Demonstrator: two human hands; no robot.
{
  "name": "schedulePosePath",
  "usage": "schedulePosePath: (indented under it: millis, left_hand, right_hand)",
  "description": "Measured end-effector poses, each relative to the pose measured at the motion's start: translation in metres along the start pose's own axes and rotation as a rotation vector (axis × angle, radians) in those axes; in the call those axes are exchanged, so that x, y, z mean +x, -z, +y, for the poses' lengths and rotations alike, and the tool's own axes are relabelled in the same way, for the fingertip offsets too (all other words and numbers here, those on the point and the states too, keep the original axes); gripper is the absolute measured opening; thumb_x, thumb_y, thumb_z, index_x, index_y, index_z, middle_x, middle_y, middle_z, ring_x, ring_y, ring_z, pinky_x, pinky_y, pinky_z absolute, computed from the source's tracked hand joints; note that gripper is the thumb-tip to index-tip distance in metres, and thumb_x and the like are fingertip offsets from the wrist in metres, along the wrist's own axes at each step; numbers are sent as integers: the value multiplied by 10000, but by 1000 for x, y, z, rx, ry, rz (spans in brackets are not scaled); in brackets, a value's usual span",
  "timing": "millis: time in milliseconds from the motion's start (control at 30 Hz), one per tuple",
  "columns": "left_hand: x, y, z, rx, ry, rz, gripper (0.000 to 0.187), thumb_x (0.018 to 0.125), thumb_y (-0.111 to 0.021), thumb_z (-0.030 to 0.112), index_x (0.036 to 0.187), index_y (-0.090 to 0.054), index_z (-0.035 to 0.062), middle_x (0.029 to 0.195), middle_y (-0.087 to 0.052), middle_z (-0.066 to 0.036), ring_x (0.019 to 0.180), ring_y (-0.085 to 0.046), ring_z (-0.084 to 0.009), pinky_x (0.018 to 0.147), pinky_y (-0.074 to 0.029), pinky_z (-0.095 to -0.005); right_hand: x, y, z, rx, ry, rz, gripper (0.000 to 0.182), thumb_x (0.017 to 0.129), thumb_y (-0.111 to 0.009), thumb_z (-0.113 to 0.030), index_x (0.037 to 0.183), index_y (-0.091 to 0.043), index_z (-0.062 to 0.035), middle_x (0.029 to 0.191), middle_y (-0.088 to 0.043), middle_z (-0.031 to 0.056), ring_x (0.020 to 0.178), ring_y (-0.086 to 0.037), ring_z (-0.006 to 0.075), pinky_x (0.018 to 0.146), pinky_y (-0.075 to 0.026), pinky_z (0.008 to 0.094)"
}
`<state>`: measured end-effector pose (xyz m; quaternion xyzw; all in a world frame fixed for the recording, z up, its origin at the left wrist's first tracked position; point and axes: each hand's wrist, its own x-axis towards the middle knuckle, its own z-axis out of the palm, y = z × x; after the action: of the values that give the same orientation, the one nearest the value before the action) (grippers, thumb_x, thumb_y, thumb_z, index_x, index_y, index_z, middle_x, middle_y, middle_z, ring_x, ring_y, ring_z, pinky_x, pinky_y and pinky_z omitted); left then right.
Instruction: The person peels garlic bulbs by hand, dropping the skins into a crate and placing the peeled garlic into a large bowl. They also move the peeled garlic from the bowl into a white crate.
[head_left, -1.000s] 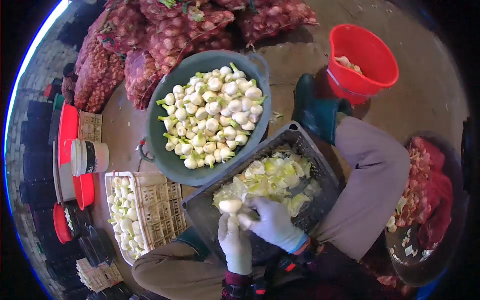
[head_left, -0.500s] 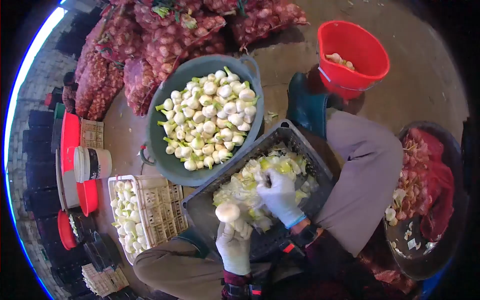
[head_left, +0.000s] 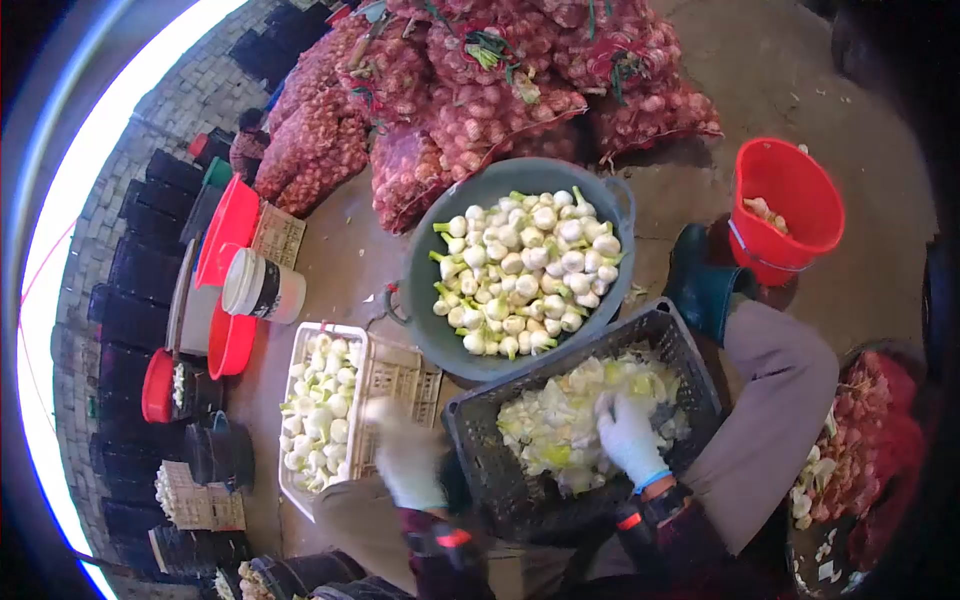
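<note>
My left hand (head_left: 408,455), in a white glove, is smeared by motion beside the right wall of a white plastic crate (head_left: 362,410). Whether it holds anything cannot be made out. Peeled garlic bulbs (head_left: 322,420) fill that crate. My right hand (head_left: 628,435), gloved too, is low over a heap of garlic skins (head_left: 545,420) in a black plastic crate (head_left: 470,455) between my legs. Its fingers look curled together; what they hold, if anything, is hidden. Beyond the black crate stands a grey-green tub (head_left: 420,240) of trimmed garlic bulbs (head_left: 525,270).
Red mesh sacks (head_left: 480,110) of bulbs are piled behind the tub. A red bucket (head_left: 800,210) stands by my boot (head_left: 698,290). At right, a dark basin holds more garlic (head_left: 865,420) and red netting. A white bucket (head_left: 262,287) and red basins (head_left: 228,230) are at left.
My left hand has swung left from above the black crate, where it held a white garlic bulb, to the white crate. My right hand stays over the skins. The view has shifted.
</note>
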<state>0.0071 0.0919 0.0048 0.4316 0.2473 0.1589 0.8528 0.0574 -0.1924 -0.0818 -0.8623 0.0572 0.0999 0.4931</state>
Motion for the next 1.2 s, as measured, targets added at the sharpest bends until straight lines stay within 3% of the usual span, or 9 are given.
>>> schedulePosePath:
  millis: [167, 400, 500, 600, 767, 833, 900, 933, 1200]
  left_hand:
    - [85, -46, 50, -189, -88, -36, 274, 915, -594, 274, 1075, -612, 53, 834, -601, -48, 746, -592, -183, 659, -491, -279]
    - [289, -17, -71, 1899, -302, -549, 350, 868, -561, 108, 1217, -568, 75, 1167, -609, -185, 1083, -587, -348, 941, -463, -380]
    - [335, 14, -103, 2101, -193, -832, 453, 806, -628, 185, 1236, -551, 69, 1210, -576, -181, 1053, -595, -348, 922, -472, -397]
    - [322, -11, -89, 2207, -25, -625, 510, 782, -618, 132, 1277, -515, 65, 1149, -596, -180, 968, -625, -292, 847, -498, -365]
    - [261, -32, -26, 896, 456, -291, 499, 779, -561, 15, 1274, -519, 63, 1129, -605, -110, 884, -629, -196, 681, -536, -275]
    - [204, -54, -8, 480, 467, -260, 431, 850, -583, 104, 1270, -501, 44, 1128, -599, -124, 862, -632, -220, 678, -542, -289]
    - [166, -22, -30, 705, 130, -380, 402, 910, -584, 221, 1255, -491, 36, 1095, -601, -126, 864, -627, -240, 655, -541, -293]
    - [122, -55, -14, 379, 384, -319, 415, 926, -586, 278, 1236, -484, 22, 1064, -602, -125, 891, -620, -249, 701, -542, -321]
    - [-48, -50, -72, 109, 352, 5, 315, 952, -502, 288, 1156, -550, 53, 953, -610, -46, 745, -551, -152, 609, -450, -285]
  right_hand:
    - [1, 3, -25, 29, -32, -125, 373, 983, -445, -339, 866, -546, 0, 789, -617, 272, 757, -591, 462, 672, -453, 530]
    - [6, -7, -17, -59, -116, -279, 248, 950, -515, -261, 893, -542, -21, 768, -617, 260, 737, -602, 446, 635, -476, 497]
    - [18, -1, -28, -93, -135, -336, 172, 943, -538, -201, 974, -541, -31, 797, -622, 228, 739, -607, 422, 594, -474, 479]
    - [17, -6, -36, -106, -167, -379, 210, 937, -536, -228, 1029, -563, -41, 764, -611, 213, 700, -602, 413, 574, -465, 489]
    - [12, -18, -41, -16, -148, -342, 129, 924, -557, -165, 936, -568, -37, 820, -631, 244, 782, -622, 429, 636, -505, 453]
    - [10, -24, -41, 282, 282, -212, 188, 927, -546, -177, 1054, -596, -48, 805, -636, 234, 767, -637, 413, 629, -513, 442]
    - [6, -19, -61, 180, 349, -170, 284, 928, -542, -205, 1148, -591, -31, 786, -642, 220, 739, -641, 400, 637, -514, 454]
    - [5, -14, -69, 178, 347, -172, 284, 928, -542, -205, 1148, -591, -31, 786, -642, 220, 739, -641, 400, 637, -514, 454]
    - [-36, -13, -61, -192, 355, -425, 406, 880, -561, -208, 1246, -523, -35, 805, -641, 231, 738, -621, 416, 650, -484, 510]
